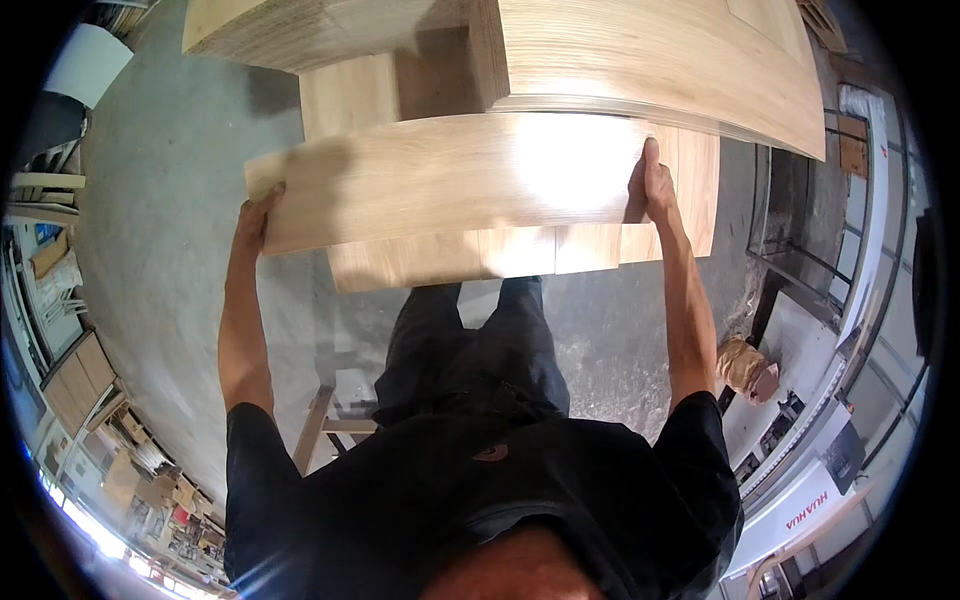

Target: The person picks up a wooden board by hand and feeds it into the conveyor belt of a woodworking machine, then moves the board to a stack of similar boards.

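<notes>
From the head camera, the left hand and right hand each clamp an opposite short end of a pale wooden board — arms spread wide, likely to keep it level. It hangs flat above a stack of similar boards, near the stack's front edge — concrete floor below.

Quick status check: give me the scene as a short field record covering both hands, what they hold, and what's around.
held item: light wooden panel, long, roughly level
left hand: grips the panel's left end
right hand: grips the panel's right end
below panel: stack of similar wooden boards
beyond panel: thick wooden slab
floor: grey concrete
person: standing, dark shirt and trousers, arms stretched forward
image quality: slight motion blur, glare on the panel
</notes>
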A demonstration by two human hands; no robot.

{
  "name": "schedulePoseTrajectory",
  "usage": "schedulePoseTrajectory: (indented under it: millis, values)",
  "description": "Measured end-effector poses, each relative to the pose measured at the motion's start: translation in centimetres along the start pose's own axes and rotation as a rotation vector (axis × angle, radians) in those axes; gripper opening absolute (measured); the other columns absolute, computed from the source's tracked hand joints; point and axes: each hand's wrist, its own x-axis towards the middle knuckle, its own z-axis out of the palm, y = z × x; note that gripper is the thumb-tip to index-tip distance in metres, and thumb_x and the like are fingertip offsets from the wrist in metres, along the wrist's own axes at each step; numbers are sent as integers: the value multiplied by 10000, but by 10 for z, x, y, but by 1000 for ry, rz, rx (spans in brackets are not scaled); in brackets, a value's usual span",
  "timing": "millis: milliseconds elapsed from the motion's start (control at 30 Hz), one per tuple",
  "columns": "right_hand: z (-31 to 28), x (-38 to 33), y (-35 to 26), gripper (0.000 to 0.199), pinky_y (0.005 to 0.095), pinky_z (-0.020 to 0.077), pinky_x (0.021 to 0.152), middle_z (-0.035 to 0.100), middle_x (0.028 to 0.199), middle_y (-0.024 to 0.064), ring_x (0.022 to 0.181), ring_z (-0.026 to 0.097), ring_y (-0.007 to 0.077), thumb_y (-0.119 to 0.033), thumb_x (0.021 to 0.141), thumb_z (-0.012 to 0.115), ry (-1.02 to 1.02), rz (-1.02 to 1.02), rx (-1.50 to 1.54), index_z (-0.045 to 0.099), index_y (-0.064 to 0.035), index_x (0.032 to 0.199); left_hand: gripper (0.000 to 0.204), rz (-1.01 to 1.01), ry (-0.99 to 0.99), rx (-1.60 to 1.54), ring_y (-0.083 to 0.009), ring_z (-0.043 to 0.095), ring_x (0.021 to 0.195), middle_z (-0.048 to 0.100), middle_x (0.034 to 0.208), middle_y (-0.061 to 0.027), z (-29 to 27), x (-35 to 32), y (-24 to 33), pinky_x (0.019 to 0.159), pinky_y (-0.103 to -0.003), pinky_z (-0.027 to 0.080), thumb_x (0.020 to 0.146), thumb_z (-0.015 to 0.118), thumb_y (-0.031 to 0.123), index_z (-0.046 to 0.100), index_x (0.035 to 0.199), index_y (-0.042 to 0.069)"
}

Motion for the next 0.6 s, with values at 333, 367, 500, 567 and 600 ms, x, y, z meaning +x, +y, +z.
schedulePoseTrajectory:
  millis: [333, 367, 500, 567, 600]
  values:
    - [19, 23, 11, 1107, 454, 355, 1039, 435, 1290, 376, 1231, 435, 446, -741, 717, 557, 147, -196, -200, 342, 149, 1339, 777, -50, 87, -53, -257, 607, 977, 604, 1127, -170, 0, 18, 0, 840, -354, 509, 742, 782, 406, 489, 1214, -137]
    - [22, 27, 20, 1195, 416, 382, 1027, 447, 1254, 400, 1214, 460, 432, -773, 670, 573, 94, -137, -51, 316, 194, 1323, 770, -33, 82, -62, -248, 605, 983, 605, 1125, -166, 0, 19, -2, 845, -346, 506, 747, 779, 406, 491, 1211, -137]
    - [6, 14, 0, 1192, 412, 425, 985, 463, 1229, 400, 1185, 491, 419, -773, 670, 569, -41, -103, -69, 317, 190, 1326, 722, -50, 104, -113, -219, 597, 999, 614, 1118, -137, -1, 20, -8, 863, -327, 494, 762, 771, 395, 512, 1208, -110]
    - [8, 19, 6, 1187, 416, 434, 975, 472, 1220, 392, 1175, 498, 416, -769, 669, 571, 11, -128, -156, 323, 192, 1321, 713, -28, 76, -134, -228, 597, 1001, 608, 1126, -147, -2, 20, -13, 859, -329, 491, 769, 767, 376, 507, 1202, -127]
    - [9, 19, 4, 1187, 416, 434, 975, 472, 1220, 392, 1175, 498, 416, -769, 669, 571, 20, -126, -149, 323, 192, 1321, 704, -17, 61, -165, -238, 596, 1002, 601, 1135, -156, -2, 18, -15, 855, -332, 489, 776, 764, 357, 502, 1195, -144]
